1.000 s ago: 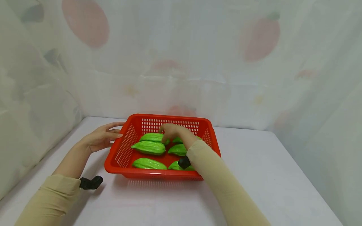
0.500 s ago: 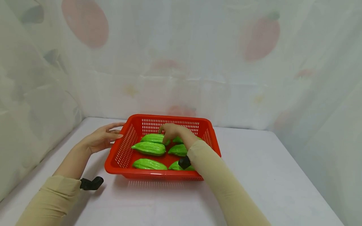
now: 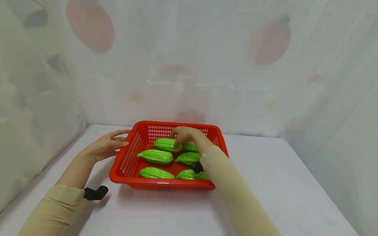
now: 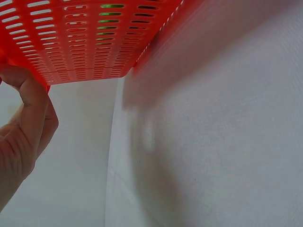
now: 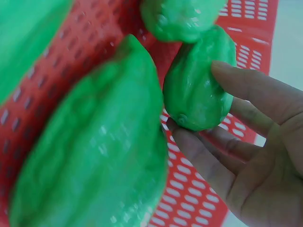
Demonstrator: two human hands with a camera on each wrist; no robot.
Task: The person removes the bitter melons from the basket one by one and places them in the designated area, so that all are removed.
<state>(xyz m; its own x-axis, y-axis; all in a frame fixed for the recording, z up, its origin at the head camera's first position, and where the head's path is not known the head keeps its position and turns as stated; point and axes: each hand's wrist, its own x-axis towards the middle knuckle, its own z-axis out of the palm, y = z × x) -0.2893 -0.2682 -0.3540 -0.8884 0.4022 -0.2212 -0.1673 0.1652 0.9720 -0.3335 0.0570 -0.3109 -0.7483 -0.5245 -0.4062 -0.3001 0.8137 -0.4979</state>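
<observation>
Head view: A person's right hand (image 3: 189, 136) reaches into a red basket (image 3: 160, 181) on a white table (image 3: 283, 186), thumb and fingers closed about the right end of a green gourd (image 3: 165, 144) at the back left. Five other gourds (image 3: 155, 156) lie around it, while the left hand (image 3: 107, 146) holds the basket's left rim.

Left wrist view: Bent fingers (image 4: 33, 97) grip the basket's edge.

Right wrist view: The thumb (image 5: 241, 82) presses one side of the gourd, the fingers the other, barely parted beyond its width.
</observation>
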